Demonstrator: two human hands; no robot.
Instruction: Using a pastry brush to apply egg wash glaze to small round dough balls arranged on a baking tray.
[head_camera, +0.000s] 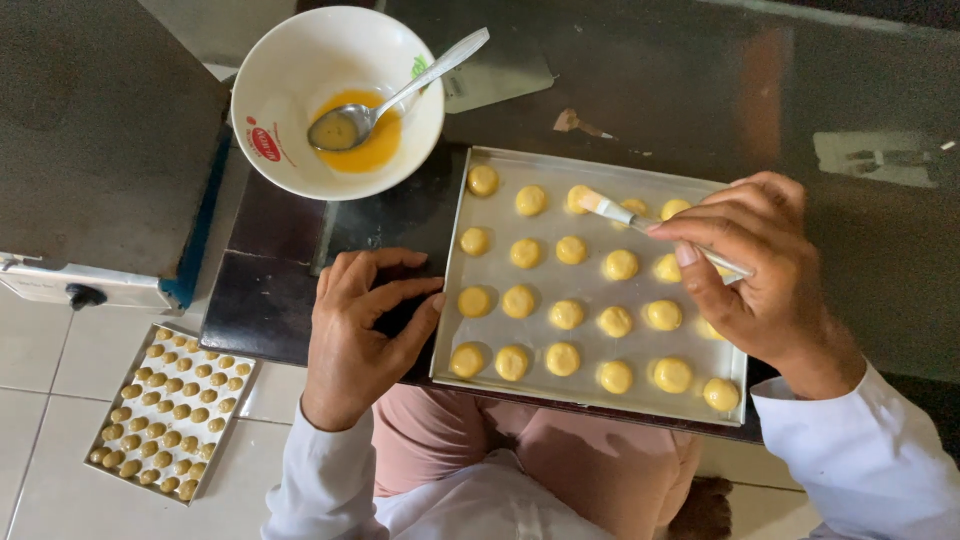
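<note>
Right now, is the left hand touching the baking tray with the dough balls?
Touching. The head view shows the left hand with its thumb tip pressed against the left edge of the baking tray, no gap between them.

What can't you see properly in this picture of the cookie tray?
- Head view: the right hand hides most of the brush handle and part of some dough balls.
- The tray corner under that hand is covered.
- The second tray on the floor: its pieces are too small to identify.
</note>
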